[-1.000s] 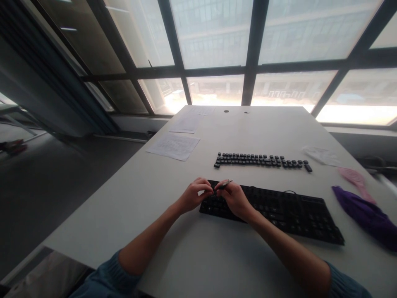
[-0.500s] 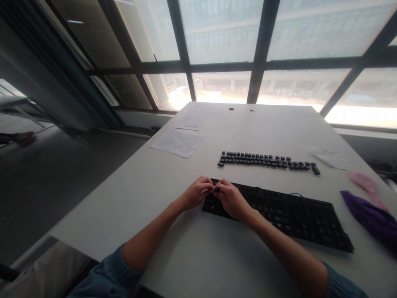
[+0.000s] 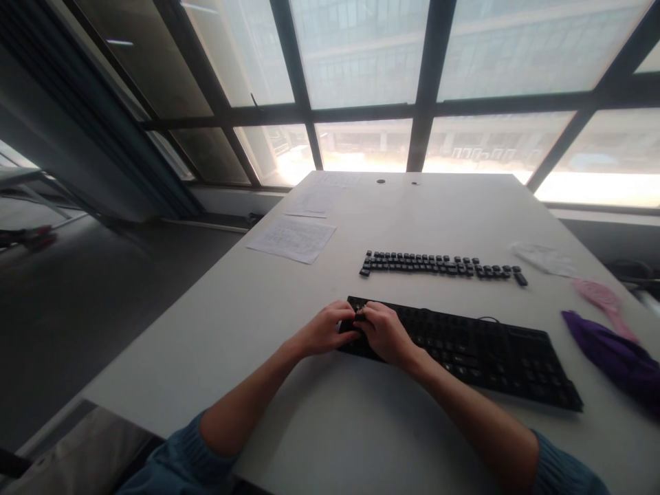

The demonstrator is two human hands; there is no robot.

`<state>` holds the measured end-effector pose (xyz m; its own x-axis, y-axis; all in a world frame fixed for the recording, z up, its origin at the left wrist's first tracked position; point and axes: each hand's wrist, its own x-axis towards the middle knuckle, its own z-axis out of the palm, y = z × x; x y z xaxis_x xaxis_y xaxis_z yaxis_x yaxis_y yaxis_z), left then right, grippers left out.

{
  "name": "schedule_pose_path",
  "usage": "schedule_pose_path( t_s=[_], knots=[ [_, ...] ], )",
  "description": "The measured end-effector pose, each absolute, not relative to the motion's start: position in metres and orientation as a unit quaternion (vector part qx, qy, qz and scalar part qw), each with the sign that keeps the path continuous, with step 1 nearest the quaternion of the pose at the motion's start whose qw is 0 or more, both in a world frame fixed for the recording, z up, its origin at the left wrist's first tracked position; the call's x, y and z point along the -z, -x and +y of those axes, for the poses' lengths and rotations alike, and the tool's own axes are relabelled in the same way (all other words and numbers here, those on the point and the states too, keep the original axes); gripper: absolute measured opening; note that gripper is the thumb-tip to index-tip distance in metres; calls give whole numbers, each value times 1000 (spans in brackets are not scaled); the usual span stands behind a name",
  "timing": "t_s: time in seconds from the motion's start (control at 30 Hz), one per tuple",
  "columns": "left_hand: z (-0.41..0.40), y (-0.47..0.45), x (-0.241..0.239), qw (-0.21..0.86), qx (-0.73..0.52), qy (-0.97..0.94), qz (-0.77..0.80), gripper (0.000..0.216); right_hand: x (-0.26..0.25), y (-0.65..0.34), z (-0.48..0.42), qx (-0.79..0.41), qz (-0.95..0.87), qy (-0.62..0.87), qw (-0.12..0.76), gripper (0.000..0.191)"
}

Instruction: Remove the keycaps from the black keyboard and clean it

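Note:
A black keyboard (image 3: 464, 350) lies slanted across the white table, and both my hands are at its left end. My right hand (image 3: 384, 331) is bent over the keys with its fingertips pinched on a small black keycap (image 3: 359, 317). A tiny bright, metal-looking bit shows by those fingertips, too small to name. From the left side my left hand (image 3: 326, 328) meets it, fingers curled in and thumb low over the keyboard's edge. What the left fingertips grip is hidden. Behind the keyboard, loose black keycaps (image 3: 438, 265) stand in rows on the table.
Printed paper sheets (image 3: 293, 238) lie on the table (image 3: 247, 316) at the left. To the right are a crumpled clear plastic bag (image 3: 544, 259), a pink handheld object (image 3: 598, 294) and a purple cloth (image 3: 608, 354). Windows stand beyond the far edge.
My left thumb has moved down and away from its fingers, over the keyboard's edge. My right hand stays pinched in nearly the same spot. The whole view has shifted slightly.

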<state>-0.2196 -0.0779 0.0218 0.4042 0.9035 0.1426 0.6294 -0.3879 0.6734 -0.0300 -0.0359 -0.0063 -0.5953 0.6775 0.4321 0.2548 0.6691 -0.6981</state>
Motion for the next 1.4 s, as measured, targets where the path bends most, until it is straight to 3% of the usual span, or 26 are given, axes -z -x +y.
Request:
schedule_pose_path(
  t_s=[0.5,1.03,1.4],
  knots=[
    [-77,210,-17,272,-265,-744,549,14,15,27,-34,-402,-781,263,400,14],
    [-82,204,-12,190,-243,-789,531,2,11,25,-35,-398,-792,239,396,21],
    [-81,206,-6,184,-248,-794,523,7,11,29,-34,-351,-819,255,376,16]
  ],
)
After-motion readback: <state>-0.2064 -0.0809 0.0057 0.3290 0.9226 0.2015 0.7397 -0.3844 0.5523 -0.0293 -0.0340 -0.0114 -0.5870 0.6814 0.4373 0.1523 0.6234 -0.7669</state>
